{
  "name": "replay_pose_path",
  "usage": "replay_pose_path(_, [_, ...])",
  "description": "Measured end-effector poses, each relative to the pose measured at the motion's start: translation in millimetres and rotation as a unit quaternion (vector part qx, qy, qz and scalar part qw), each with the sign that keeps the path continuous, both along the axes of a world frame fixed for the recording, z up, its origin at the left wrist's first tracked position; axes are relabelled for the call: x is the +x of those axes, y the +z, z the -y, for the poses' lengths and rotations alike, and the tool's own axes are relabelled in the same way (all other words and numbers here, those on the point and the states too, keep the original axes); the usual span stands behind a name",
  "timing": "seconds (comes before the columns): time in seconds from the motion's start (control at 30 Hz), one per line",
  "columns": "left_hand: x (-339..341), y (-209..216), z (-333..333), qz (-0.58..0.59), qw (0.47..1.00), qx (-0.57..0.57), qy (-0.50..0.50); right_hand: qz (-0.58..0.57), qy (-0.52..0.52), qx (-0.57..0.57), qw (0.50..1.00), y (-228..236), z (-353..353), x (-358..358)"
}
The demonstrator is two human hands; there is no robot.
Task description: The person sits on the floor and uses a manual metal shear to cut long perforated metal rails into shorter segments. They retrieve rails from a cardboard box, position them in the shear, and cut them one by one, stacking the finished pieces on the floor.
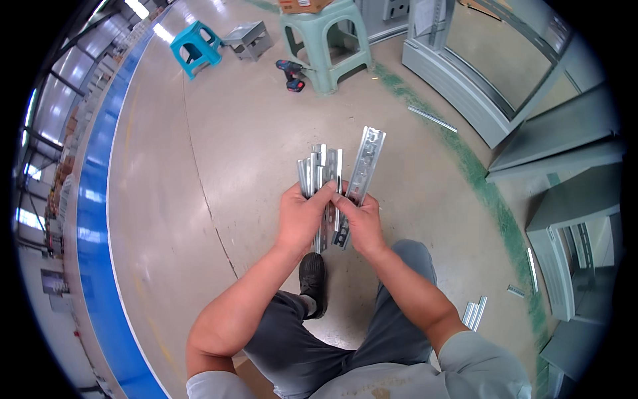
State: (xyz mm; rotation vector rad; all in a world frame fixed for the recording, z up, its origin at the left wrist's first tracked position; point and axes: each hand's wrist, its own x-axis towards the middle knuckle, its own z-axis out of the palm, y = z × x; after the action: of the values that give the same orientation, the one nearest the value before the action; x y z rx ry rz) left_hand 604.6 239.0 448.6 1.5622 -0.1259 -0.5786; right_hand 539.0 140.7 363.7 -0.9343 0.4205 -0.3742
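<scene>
My left hand [304, 211] is closed round a bundle of several shiny metal rails [321, 163], their upper ends uneven in height. Close beside it, my right hand [362, 221] grips one wider slotted metal rail [366, 163], which leans to the right and has holes along its face. The thumbs of both hands meet at the middle, by the bundle's right side. Below the hands, the lower ends of the rails stick out above my black shoe [312, 282]. My palms and the middle of the rails are hidden by the fingers.
Ahead stand a pale green stool [325, 40] with a cardboard box on top, a cordless drill [291, 74], a teal stool [196, 48] and a metal box [249, 41]. Grey cabinet frames [458, 90] line the right. Loose rails [474, 312] lie on the floor by my right knee.
</scene>
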Motion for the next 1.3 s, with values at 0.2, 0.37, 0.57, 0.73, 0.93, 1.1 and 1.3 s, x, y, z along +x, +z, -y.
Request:
replay_pose_path(0.2, [18,-9,-28,0.303,0.935,0.182,-0.001,0.017,-0.098,-0.021,0.995,-26,-41,37])
replay_pose_path(0.37, [29,22,-55,0.251,0.938,0.237,-0.021,-0.070,-0.017,0.076,0.994,-130,-55,61])
replay_pose_path(0.57, [2,36,-69,0.323,0.911,0.211,-0.146,-0.343,0.228,0.057,0.909,-335,-108,11])
replay_pose_path(0.73, [-3,44,-89,0.279,0.925,0.207,-0.156,-0.248,0.283,0.046,0.925,-329,-143,108])
replay_pose_path(0.93, [-3,69,-68,0.239,0.957,0.099,-0.132,-0.185,-0.093,-0.485,0.850,-185,51,393])
replay_pose_path(1.1, [19,25,-111,0.076,0.988,0.132,-0.010,-0.009,0.255,-0.106,0.961,-98,-38,240])
replay_pose_path(1.3, [34,1,-95,0.075,0.990,0.118,-0.006,0.100,0.365,0.003,0.926,-11,-34,38])
